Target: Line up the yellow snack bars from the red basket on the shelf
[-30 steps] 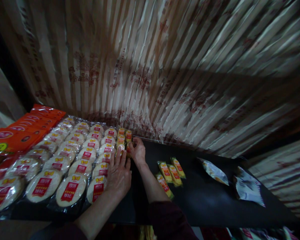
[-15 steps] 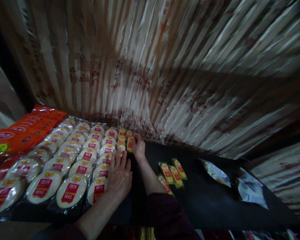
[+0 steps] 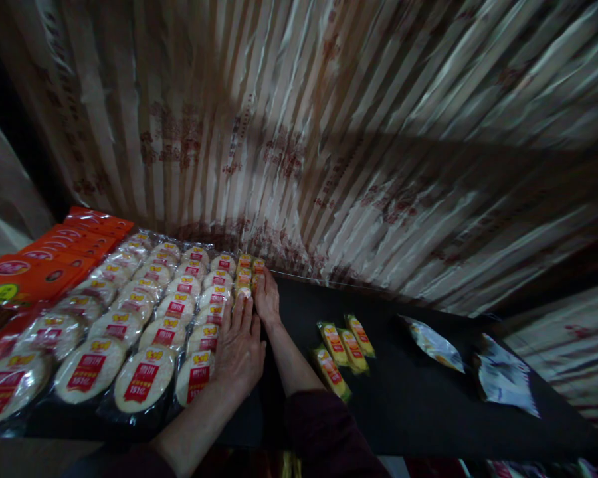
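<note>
Two columns of small yellow plastic-wrapped packets [image 3: 244, 273], long axis 12-to-6 o'clock: 12 o'clock from flat, open left hand [image 3: 239, 352]; 11 o'clock from nearer right hand [image 3: 268, 297], grip cannot be told.

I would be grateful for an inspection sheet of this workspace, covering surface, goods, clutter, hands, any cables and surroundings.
Surface: black tabletop, bare between the goods.
Goods: small yellow packets in columns beside rows of round cracker packs; orange bags at far left; four loose yellow packets right of the hands.
Clutter: two pale bags lying askew at right.
Left hand: spread over the near end of the yellow columns.
Right hand: at their right side; grip unclear.
Cables: a thin pale line along the back edge, string or wire unclear.
Surroundings: pleated, printed sheeting behind; dim light.
</note>
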`<state>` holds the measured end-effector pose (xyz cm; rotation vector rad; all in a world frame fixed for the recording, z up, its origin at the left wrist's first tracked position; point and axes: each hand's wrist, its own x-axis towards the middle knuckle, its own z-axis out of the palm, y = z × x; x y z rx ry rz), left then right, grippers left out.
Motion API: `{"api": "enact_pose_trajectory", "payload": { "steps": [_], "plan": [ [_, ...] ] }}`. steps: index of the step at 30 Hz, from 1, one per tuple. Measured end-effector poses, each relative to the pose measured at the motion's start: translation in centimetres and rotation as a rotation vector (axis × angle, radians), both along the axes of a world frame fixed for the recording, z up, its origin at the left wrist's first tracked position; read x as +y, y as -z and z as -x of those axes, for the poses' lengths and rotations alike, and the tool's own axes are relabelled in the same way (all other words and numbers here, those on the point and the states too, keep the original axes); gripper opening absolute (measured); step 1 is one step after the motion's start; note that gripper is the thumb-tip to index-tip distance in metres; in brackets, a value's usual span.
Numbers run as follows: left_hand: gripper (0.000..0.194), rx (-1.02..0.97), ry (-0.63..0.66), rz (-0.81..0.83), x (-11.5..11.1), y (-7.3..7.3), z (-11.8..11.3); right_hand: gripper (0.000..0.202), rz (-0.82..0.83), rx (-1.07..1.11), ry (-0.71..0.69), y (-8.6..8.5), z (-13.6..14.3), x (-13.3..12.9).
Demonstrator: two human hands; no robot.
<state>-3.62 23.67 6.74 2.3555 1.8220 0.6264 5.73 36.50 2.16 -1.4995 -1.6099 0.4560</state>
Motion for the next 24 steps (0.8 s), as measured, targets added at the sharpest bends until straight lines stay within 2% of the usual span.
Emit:
{"api": "enact_pose_trajectory", "payload": {
  "steps": [9,14,19,24],
  "plan": [
    [0.048,0.016,0.005,-0.056,-0.1,0.1,0.0,0.062,0.057,0.068,0.021,0.0,0.2,-0.1],
    [0.056,0.002,-0.001,-0.082,-0.1,0.3,0.1,0.065,0.090,0.131,0.080,-1.0,-0.1,-0.9],
    [0.053,0.010,0.042,-0.121,-0.8,0.2,-0.2,0.066,0.059,0.161,0.099,-2.2,-1.1,-4.0],
    [0.046,0.014,0.172,-0.160,-2.7,0.2,-1.3,0.059,0.056,0.242,0.095,-2.7,-2.0,-9.1]
  ]
}}
